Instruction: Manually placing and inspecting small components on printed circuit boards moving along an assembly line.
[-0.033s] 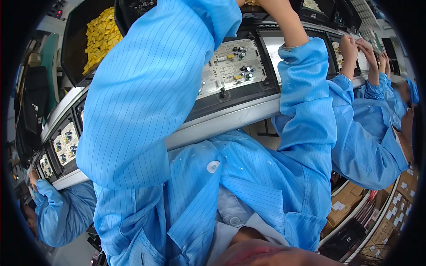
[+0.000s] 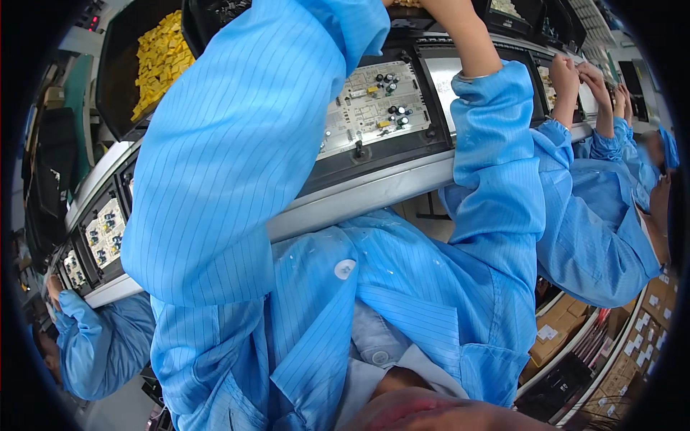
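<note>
Both my arms, in blue striped sleeves, reach up past the top edge of the view. Only a sliver of skin of my left hand (image 2: 387, 2) shows there; its fingers are out of view. My right hand (image 2: 433, 6) is cut off at the same edge, with the wrist and forearm showing and the fingers hidden. Between the two lies a bin's edge with small tan parts (image 2: 408, 3). Below them a pale circuit board (image 2: 352, 118) sits in a black carrier (image 2: 374, 155), bearing several dark capacitors and yellow blocks. My left sleeve covers its left side.
A black bin of yellow components (image 2: 162, 61) stands at the far left. A metal rail (image 2: 359, 196) runs along the line's near side. More populated boards (image 2: 106, 233) lie at left. Co-workers in blue work at right (image 2: 586, 223) and left (image 2: 108, 345). Cardboard boxes (image 2: 557, 330) are at lower right.
The yellow-component bin and the circuit board appear very slightly further left in the view. My arms keep almost the same pose.
</note>
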Tool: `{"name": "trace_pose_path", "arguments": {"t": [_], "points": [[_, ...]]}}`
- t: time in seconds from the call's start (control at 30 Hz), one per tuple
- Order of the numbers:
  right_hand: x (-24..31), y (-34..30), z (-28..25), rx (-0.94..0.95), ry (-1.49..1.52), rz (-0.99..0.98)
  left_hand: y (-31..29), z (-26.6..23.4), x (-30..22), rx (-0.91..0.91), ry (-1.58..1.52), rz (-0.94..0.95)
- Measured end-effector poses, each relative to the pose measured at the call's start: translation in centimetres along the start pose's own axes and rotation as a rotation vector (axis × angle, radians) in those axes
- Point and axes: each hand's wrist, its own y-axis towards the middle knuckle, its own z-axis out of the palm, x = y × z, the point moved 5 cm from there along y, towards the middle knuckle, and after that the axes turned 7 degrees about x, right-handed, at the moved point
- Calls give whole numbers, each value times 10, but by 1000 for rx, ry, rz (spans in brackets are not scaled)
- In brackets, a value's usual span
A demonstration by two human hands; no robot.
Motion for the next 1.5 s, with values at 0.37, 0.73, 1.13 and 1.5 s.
{"name": "trace_pose_path", "arguments": {"t": [0.37, 0.73, 1.13, 1.5], "points": [[-10, 0, 7, -100, 69, -169, -29, -31, -5, 43, 200, -72], [27, -20, -31, -12, 537, 140, -86, -69, -20, -257, 124, 101], [69, -111, -16, 838, 507, -20, -223, -46, -21, -199, -442, 345], [66, -130, 11, 711, 419, -485, -285, 5, -15, -142, -723, 223]]}}
